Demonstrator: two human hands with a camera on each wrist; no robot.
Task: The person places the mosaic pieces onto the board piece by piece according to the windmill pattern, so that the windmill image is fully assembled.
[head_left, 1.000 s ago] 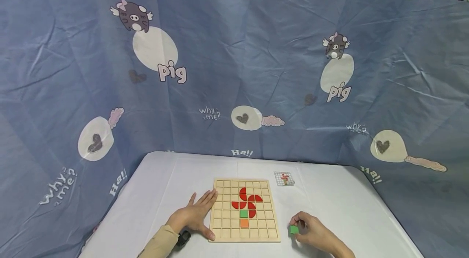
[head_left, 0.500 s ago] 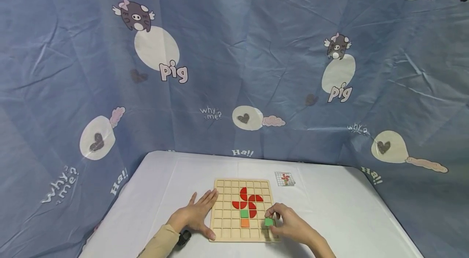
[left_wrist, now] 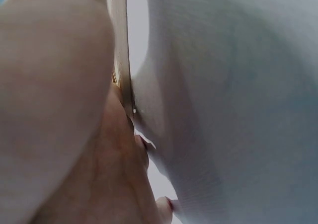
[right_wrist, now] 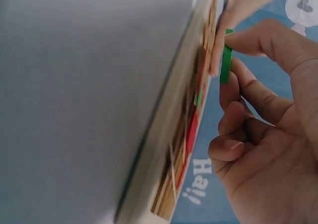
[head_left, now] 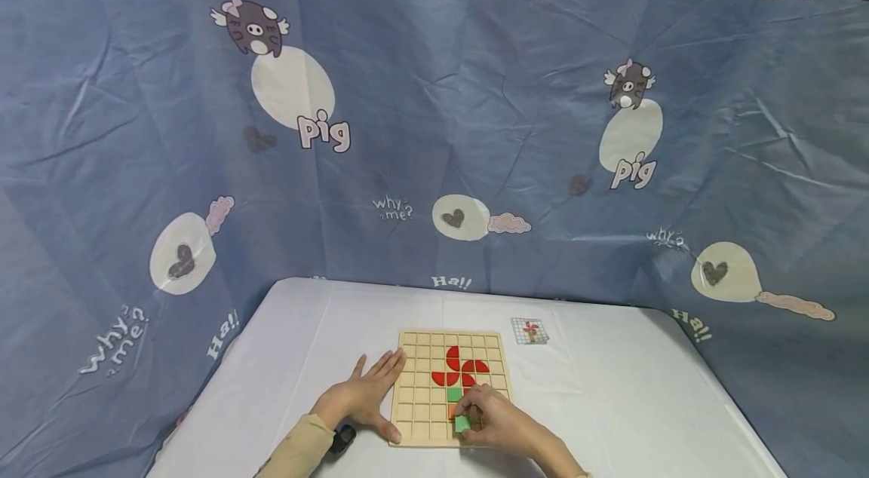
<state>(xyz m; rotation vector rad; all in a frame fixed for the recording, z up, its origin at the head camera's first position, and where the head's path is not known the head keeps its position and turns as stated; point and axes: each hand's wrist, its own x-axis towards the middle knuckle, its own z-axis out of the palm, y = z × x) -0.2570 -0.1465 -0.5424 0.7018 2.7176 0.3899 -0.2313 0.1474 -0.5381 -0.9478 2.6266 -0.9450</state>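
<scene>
A wooden grid board (head_left: pixel 416 412) lies on the table, with red quarter-round tiles (head_left: pixel 452 359) in a pinwheel, a green square tile (head_left: pixel 454 394) under them and an orange square tile (head_left: pixel 451 411) below that. My right hand (head_left: pixel 498 421) pinches another green square tile (head_left: pixel 462 424) between thumb and fingers over the board's lower middle, partly covering the orange tile and a red one. The right wrist view shows this green tile (right_wrist: pixel 226 60) held on edge, apart from the board. My left hand (head_left: pixel 363 396) rests spread along the board's left edge, its thumb at the lower corner.
Beyond the board's upper right lies a small pattern card (head_left: pixel 529 331) with a red pinwheel on a grid. A black object (head_left: pixel 342 439) sits at the left wrist. A blue printed cloth (head_left: pixel 380 124) hangs behind the white table (head_left: pixel 611 357).
My right hand has carried the green tile leftward from the table right of the board to over its lower middle. The left hand stays at the board's left edge.
</scene>
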